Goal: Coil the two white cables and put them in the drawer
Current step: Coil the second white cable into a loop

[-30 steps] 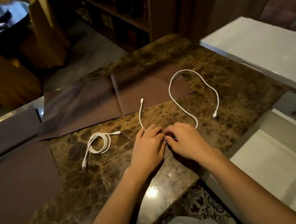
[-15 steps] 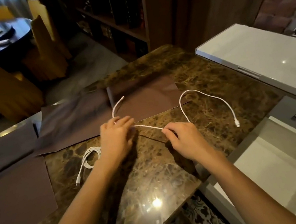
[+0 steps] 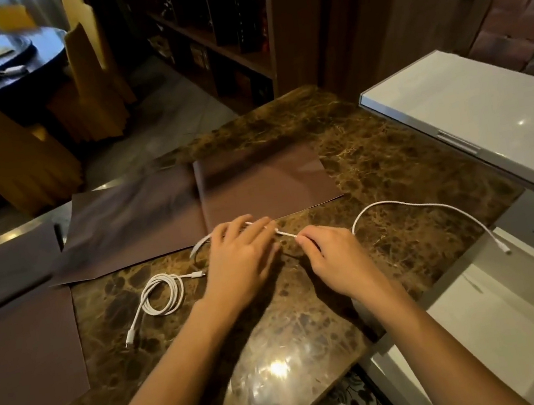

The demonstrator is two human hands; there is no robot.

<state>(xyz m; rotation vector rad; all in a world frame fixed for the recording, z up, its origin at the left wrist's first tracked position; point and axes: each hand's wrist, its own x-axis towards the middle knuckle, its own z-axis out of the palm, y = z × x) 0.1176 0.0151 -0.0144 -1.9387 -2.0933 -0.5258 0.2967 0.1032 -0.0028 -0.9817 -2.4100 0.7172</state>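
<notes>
A loose white cable [image 3: 422, 207] lies across the brown marble counter [image 3: 279, 339]. My left hand [image 3: 240, 262] holds one part of it, with a short blurred length curving out to the left of the fingers. My right hand [image 3: 333, 258] pinches the cable a little to the right, and a short straight piece runs between the two hands. The rest arcs to the right and its plug [image 3: 504, 249] hangs over the open white drawer [image 3: 505, 322]. A second white cable [image 3: 163, 294], coiled, rests on the counter left of my left hand.
Dark brown mats [image 3: 255, 183] cover the counter's far and left parts. A white appliance top [image 3: 487, 107] stands at the right, above the drawer. Yellow-covered chairs [image 3: 1, 151], a round dark table [image 3: 1, 58] and a wooden shelf [image 3: 225, 28] lie beyond the counter.
My hands spread apart along the loose cable and have come closer again. The cable's far loop flattened, and its right plug slid toward the drawer. The coiled cable stayed put.
</notes>
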